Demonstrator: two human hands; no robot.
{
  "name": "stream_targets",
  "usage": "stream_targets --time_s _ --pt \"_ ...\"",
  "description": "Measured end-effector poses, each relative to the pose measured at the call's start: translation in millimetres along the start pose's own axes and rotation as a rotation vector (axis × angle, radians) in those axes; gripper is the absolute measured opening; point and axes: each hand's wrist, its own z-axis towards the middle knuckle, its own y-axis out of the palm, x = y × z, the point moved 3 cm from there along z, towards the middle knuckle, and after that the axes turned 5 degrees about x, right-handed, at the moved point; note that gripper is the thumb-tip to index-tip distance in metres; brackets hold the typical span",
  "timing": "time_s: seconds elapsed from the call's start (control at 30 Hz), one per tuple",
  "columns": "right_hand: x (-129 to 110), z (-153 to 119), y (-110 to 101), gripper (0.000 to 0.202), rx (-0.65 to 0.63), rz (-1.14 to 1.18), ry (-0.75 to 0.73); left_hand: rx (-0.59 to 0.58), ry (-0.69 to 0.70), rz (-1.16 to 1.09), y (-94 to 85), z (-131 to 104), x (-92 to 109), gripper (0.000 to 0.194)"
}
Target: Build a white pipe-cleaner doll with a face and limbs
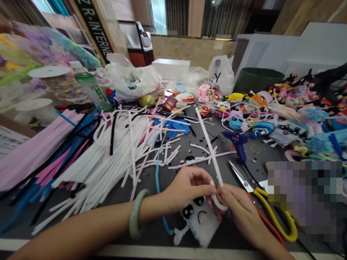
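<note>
The sole view looks forward and down from the wearer's head, close above the near edge of the counter (173, 177), facing across it past the glue gun (239, 144) to the wall (189, 48) beyond.

A dark gray tbl (260, 164) is holding lots of stuff. On the L, a big pile of white fuzzy sticks (108, 162) is lying next to pink sticks (40, 148) & blue sticks (29, 202). Blue bits (177, 126) are lying near the mid., w/ tiny black scraps (190, 158). A blue glue gun (239, 142) is resting near open scissors (252, 189). A sad white toy (204, 222) is lying by the front edge. More soft toys (288, 131) are crowding the R side. Toward the back, a green btl. (93, 88), a white bag (135, 77) & a dk. green tub (257, 80) are sitting.
</note>
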Motion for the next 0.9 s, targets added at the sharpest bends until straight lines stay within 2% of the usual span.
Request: stream_targets --time_s 0.23,0.6,0.9 --pt "-0.1 0.2 -1.3 0.048 -0.036 -0.134 -0.005 0.004 -0.008 0.072 -1.3 0.2 -1.1 0.021" --pt "-0.4 -0.3 -0.5 0.05 -0.07 -0.184 0.023 -0.008 -0.002 0.107 -1.6 1.2 -1.6 0.026" --pt "2.6 -3.1 0.7 0.051 -0.118 -0.203 0.056 -0.034 -0.057 0.089 -8.5 2.2 -6.0 0.027"
